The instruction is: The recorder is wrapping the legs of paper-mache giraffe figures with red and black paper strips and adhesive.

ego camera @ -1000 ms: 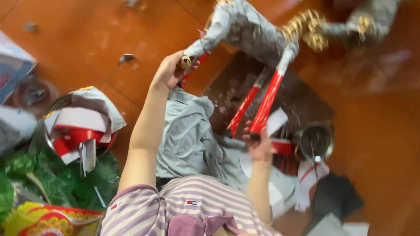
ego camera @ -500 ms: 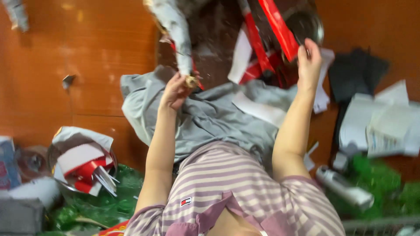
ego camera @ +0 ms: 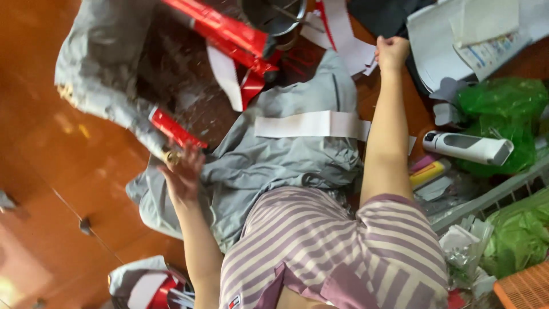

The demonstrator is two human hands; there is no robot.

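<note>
Reaching forward from a purple-and-white striped short-sleeved shirt (ego camera: 337, 252), both forearms extend over a rumpled grey cloth garment (ego camera: 274, 160) spread across the lap and onto the orange-brown wooden floor (ego camera: 51, 189). Left hand (ego camera: 184, 174): palm down, fingers spread and apart, its fingertips touching the lower end of a crumpled silver foil wrapping (ego camera: 97, 74) where a narrow red glossy strip (ego camera: 174, 130) and a small gold end piece (ego camera: 170, 157) stick out; motion blur hides whether anything is actually pinched. Right hand (ego camera: 392, 52): arm straight, fingers curled together into a loose fist beside white paper sheets (ego camera: 343, 48); I cannot tell what, if anything, it grips. A long white paper strip (ego camera: 309, 125) lies flat across the grey garment between the two arms. Near right: a grey wire basket (ego camera: 486, 200) holds green crinkled plastic bags (ego camera: 523, 234); an orange plastic mesh crate corner (ego camera: 523, 292) sits at the frame edge. A white cylindrical handheld device (ego camera: 466, 147) lies against another green plastic bag (ego camera: 503, 109), and a small yellow oblong item (ego camera: 429, 173) lies just below it. Near left bottom: a bundle of grey cloth with red-and-white wrapping (ego camera: 151, 286). Far: a long red glossy foil tube (ego camera: 220, 28) lies tilted beside a round metal pot (ego camera: 274, 14); a stack of white printed paper packages (ego camera: 474, 34) occupies the upper right.
</note>
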